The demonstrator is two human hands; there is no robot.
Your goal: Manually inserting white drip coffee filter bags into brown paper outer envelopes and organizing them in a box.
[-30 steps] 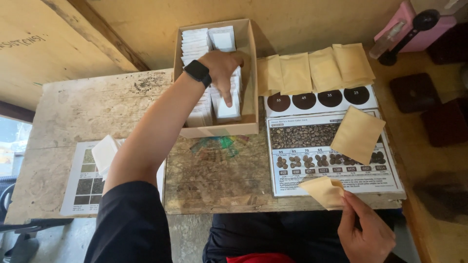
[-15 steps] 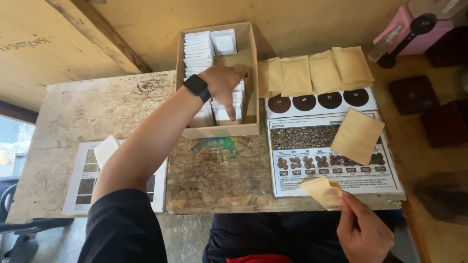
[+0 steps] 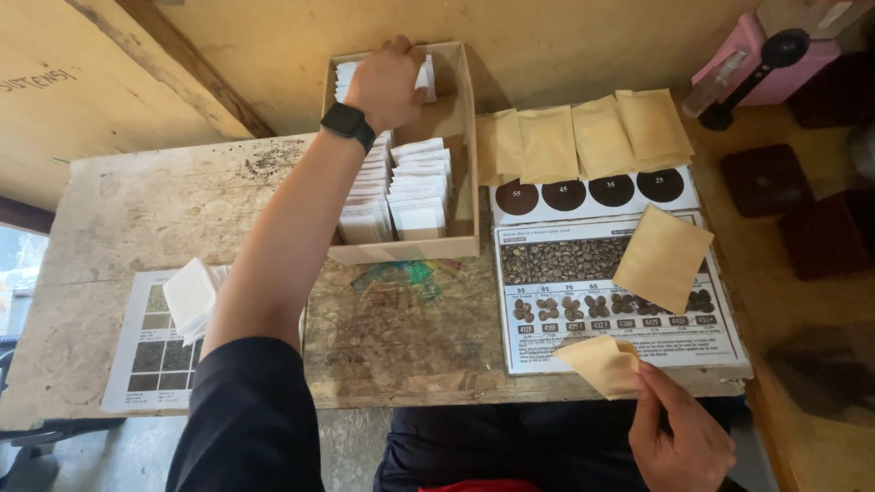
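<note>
one view only, head-worn, looking steeply down and forward from above the worn table [image 3: 137, 210]. close range: arms fill lower frame, left hand [image 3: 387, 84] at upper centre, right hand [image 3: 679, 437] at lower right. wall along top edge, floor at bottom left.

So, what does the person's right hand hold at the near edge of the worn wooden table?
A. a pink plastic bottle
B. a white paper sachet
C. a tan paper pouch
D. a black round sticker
C: the right hand pinches a tan paper pouch by its corner, while the left hand reaches into the open cardboard box of white paper sachets.
</note>
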